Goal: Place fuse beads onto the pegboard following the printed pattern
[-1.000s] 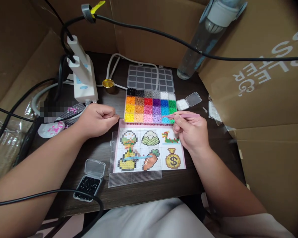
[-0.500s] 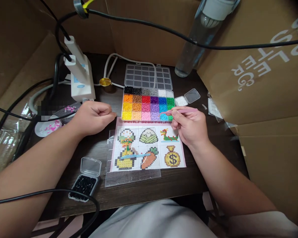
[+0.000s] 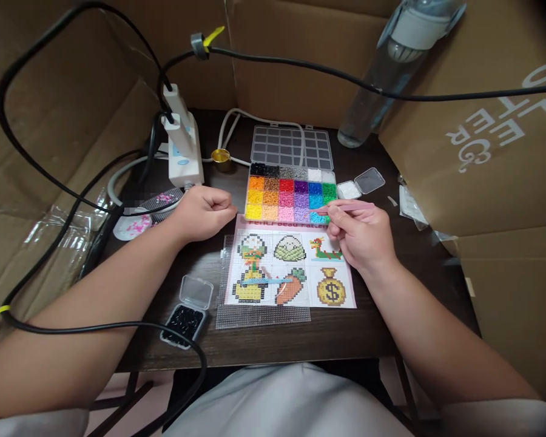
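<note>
My right hand (image 3: 366,237) pinches pink tweezers (image 3: 352,208), whose tips point left over the blue and purple compartments at the front of the bead box (image 3: 286,197). The box's clear lid (image 3: 292,147) lies open behind it, and its compartments hold beads sorted by colour. Closed in a fist, my left hand (image 3: 204,211) rests on the table just left of the box. In front lies a printed pattern sheet (image 3: 312,297) under a clear pegboard (image 3: 264,317). Beads form a partly yellow figure and a light blue row on the pegboard.
A small open case of black beads (image 3: 182,323) stands front left, and one with white beads (image 3: 348,189) back right. A white dish (image 3: 131,224) with pink beads, a power strip (image 3: 184,161), a gold cup (image 3: 221,159) and a bottle (image 3: 368,97) stand around. Black cables (image 3: 291,62) cross the view.
My view has shifted, so the scene sits further right in the picture. My left fist stays beside the box, and the tweezers stay over its front compartments.
</note>
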The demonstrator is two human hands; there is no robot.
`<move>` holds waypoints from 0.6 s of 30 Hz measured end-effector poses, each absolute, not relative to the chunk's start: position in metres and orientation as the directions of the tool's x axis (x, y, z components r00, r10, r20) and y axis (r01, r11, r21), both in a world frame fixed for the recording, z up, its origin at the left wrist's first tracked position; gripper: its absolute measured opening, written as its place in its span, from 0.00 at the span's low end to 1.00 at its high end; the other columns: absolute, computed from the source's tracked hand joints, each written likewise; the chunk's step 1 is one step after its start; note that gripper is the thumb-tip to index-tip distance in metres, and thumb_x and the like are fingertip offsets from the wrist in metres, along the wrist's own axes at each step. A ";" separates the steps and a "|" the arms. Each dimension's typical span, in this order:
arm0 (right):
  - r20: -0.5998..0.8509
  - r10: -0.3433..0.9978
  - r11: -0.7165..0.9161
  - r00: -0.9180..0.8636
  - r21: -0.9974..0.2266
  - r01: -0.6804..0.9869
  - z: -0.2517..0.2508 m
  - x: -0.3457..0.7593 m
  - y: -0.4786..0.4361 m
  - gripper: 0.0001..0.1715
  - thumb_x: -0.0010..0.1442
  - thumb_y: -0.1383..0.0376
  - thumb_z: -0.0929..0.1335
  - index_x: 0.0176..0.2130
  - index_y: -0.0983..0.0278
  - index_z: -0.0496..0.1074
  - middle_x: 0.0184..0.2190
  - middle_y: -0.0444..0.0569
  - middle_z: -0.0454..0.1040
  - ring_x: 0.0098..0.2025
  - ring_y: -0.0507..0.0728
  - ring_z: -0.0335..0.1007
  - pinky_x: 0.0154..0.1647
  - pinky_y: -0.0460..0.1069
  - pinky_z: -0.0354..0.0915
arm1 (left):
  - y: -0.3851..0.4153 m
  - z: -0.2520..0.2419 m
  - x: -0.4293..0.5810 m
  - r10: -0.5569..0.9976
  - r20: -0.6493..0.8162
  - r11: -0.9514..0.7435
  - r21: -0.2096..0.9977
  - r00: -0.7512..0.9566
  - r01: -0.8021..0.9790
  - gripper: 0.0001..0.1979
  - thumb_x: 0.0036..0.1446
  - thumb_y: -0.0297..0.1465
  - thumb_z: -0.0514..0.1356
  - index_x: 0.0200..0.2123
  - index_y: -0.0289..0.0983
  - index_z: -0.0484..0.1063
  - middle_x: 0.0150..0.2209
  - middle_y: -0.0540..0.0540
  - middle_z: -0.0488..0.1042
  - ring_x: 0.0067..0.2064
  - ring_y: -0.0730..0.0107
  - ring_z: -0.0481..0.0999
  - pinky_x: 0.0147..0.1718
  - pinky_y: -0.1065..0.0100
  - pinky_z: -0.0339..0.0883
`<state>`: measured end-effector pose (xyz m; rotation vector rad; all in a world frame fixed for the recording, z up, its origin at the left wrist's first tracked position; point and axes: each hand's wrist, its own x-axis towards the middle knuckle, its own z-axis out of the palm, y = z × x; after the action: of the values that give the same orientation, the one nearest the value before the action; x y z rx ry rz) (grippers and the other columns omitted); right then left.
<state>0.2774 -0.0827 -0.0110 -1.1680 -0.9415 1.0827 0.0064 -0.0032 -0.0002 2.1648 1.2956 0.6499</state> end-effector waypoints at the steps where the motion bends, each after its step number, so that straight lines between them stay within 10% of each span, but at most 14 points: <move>1: 0.014 0.973 0.051 0.230 -0.987 -0.155 -0.011 0.277 -0.083 0.05 0.52 0.64 0.74 0.27 0.65 0.78 0.26 0.49 0.78 0.17 0.46 0.60 0.14 0.45 0.55 | -0.003 0.000 0.006 0.895 0.135 -0.400 0.662 0.425 0.634 0.19 0.47 0.29 0.55 0.16 0.37 0.43 0.18 0.54 0.43 0.22 0.80 0.45 0.20 0.70 0.42; 18: -0.086 0.970 -0.043 0.226 -0.981 -0.190 -0.011 0.271 -0.083 0.09 0.47 0.63 0.76 0.28 0.65 0.77 0.25 0.48 0.78 0.16 0.46 0.59 0.11 0.44 0.52 | -0.002 -0.007 0.004 0.878 0.164 -0.427 0.692 0.449 0.582 0.19 0.48 0.27 0.56 0.17 0.38 0.44 0.18 0.55 0.43 0.22 0.81 0.45 0.21 0.70 0.42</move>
<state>0.2707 -0.0830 -0.0113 -1.2212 -0.8715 1.1627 0.0044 -0.0021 -0.0070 2.1504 1.2179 0.7015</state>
